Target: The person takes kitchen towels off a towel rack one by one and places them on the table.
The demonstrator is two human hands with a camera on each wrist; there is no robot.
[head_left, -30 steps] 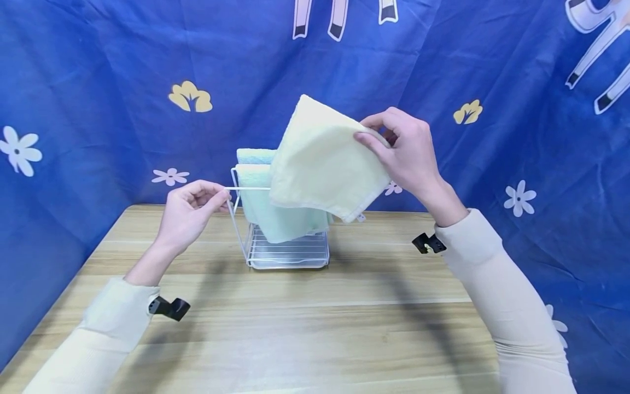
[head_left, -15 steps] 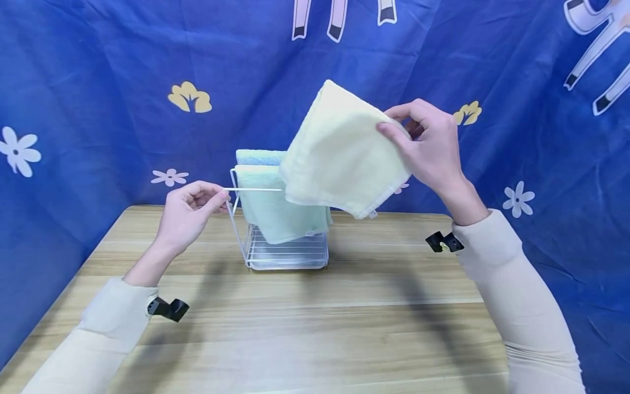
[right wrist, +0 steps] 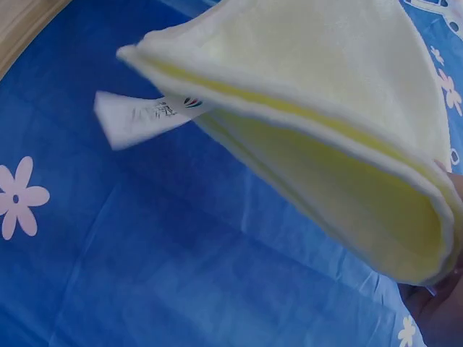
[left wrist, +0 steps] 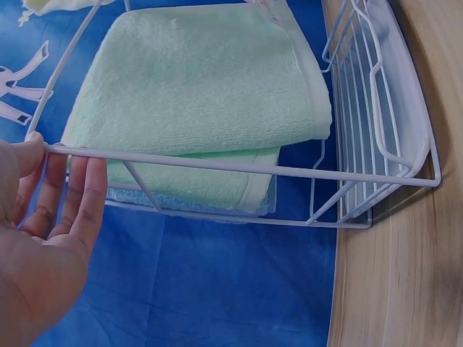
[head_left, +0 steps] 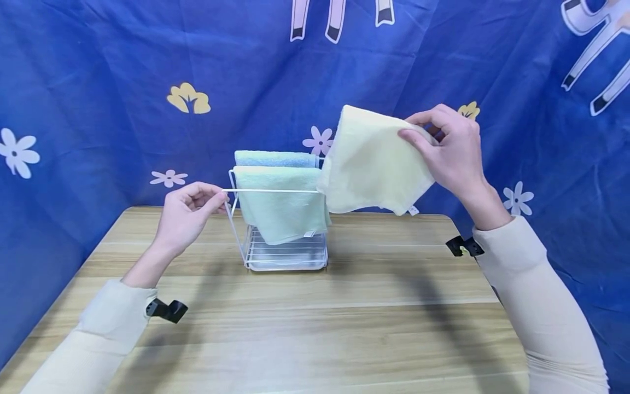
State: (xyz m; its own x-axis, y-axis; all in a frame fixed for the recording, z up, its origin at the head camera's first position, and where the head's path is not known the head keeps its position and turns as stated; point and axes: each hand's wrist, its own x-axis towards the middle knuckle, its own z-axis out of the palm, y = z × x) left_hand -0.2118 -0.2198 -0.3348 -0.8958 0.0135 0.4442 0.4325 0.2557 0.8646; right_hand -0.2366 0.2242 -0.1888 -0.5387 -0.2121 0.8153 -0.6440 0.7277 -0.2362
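Observation:
My right hand [head_left: 453, 148] pinches a folded pale yellow towel [head_left: 376, 164] by its upper right edge, holding it up in the air right of the rack. In the right wrist view the yellow towel [right wrist: 311, 65] shows its folded layers and a white label [right wrist: 145, 119]. The left hand [head_left: 189, 216] holds the upper left front corner of a white wire towel rack [head_left: 270, 190]. A mint green towel [head_left: 283, 208] hangs over the middle bar, and behind it hangs a light blue towel [head_left: 275, 158]. From the left wrist, the left fingers [left wrist: 90, 191] show at the rack's bar [left wrist: 246, 168].
The rack's base is a wire shelf over a white tray [head_left: 287, 266], standing near the back of a wooden table [head_left: 315, 328]. A blue curtain [head_left: 266, 82] with printed flowers and animal legs hangs behind the table and along its sides.
My right hand has carried the yellow towel to the right, mostly off the front of the rack, uncovering more of the mint and blue towels. The left hand has stayed at the rack's corner.

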